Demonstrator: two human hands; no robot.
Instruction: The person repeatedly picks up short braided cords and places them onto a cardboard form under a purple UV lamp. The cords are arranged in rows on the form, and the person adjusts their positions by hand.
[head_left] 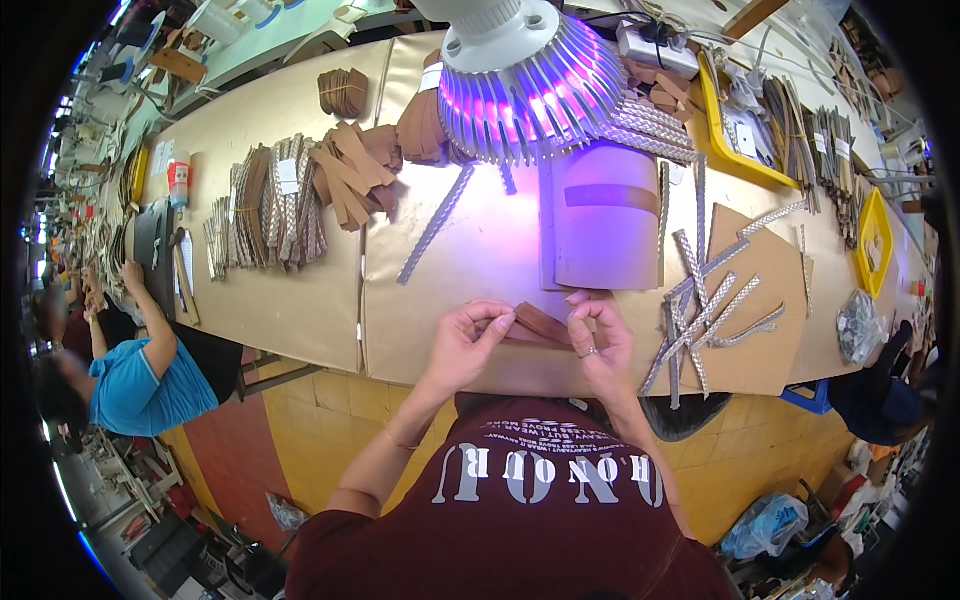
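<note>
I see the brown leather strip (540,326) lying with its long axis running from upper left to lower right, its left end a little higher, near the front edge of the counter (450,250). It looks flat, smooth and matte, a narrow band with straight sides. My left hand (470,335) pinches its left end, thumb and fingers closed narrowly on the strip, wrist bent inward. My right hand (600,335), with a ring on one finger, holds the right end the same way, fingertips curled down on it. Both forearms come up from below and meet over the strip.

Just to the right lies a loose heap of silvery braided strips (705,310) on a brown cardboard sheet (770,345). Ahead sits a curved brown leather panel (605,235) under a finned lamp (530,90) that glows purple. Farther left are stacks of brown cut pieces (350,170).
</note>
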